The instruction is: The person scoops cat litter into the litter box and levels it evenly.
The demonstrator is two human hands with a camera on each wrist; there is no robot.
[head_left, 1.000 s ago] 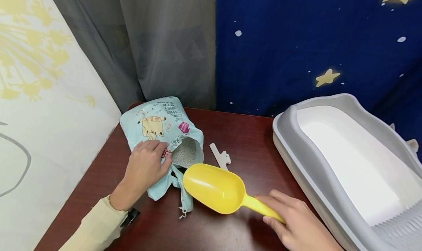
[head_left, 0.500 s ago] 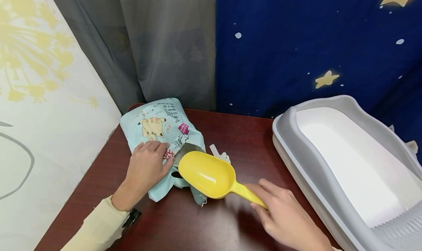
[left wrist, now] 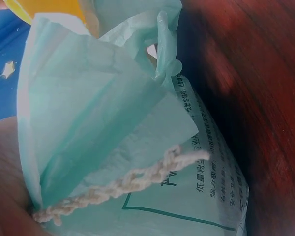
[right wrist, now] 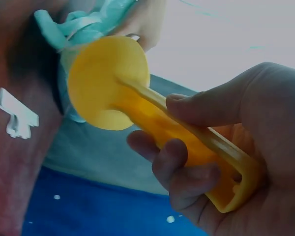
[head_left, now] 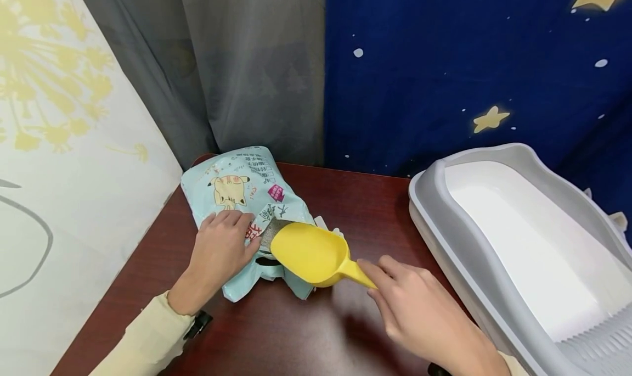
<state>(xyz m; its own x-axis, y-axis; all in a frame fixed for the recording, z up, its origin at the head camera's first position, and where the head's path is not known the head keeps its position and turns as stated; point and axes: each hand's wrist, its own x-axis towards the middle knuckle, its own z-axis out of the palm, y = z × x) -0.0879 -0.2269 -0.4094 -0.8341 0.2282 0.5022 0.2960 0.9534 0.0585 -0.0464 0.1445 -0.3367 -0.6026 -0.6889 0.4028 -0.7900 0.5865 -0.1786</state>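
Observation:
A light blue bag (head_left: 229,170) with a cartoon print lies on the table, its mouth toward the front right, showing grey granules. My left hand (head_left: 219,250) grips the bag beside that mouth; in the left wrist view the hand (left wrist: 7,182) is by the bag's film (left wrist: 83,103) and a braided cord (left wrist: 123,184). With its hollow facing up and its tip at the mouth, a yellow scoop (head_left: 308,252) covers part of the opening. My right hand (head_left: 419,310) holds its handle; the right wrist view shows fingers and thumb round it.
At the right stands a large grey-rimmed tray (head_left: 476,266) with a white inside. A white clip (head_left: 321,223) lies behind the scoop, partly hidden. Grey and blue curtains (head_left: 419,79) hang along the table's back edge, and a white patterned surface (head_left: 99,173) borders the left.
My right hand has moved the scoop left and up in the head view, to the bag's mouth. The bag's loose front flap has shifted right. My left hand has hardly moved.

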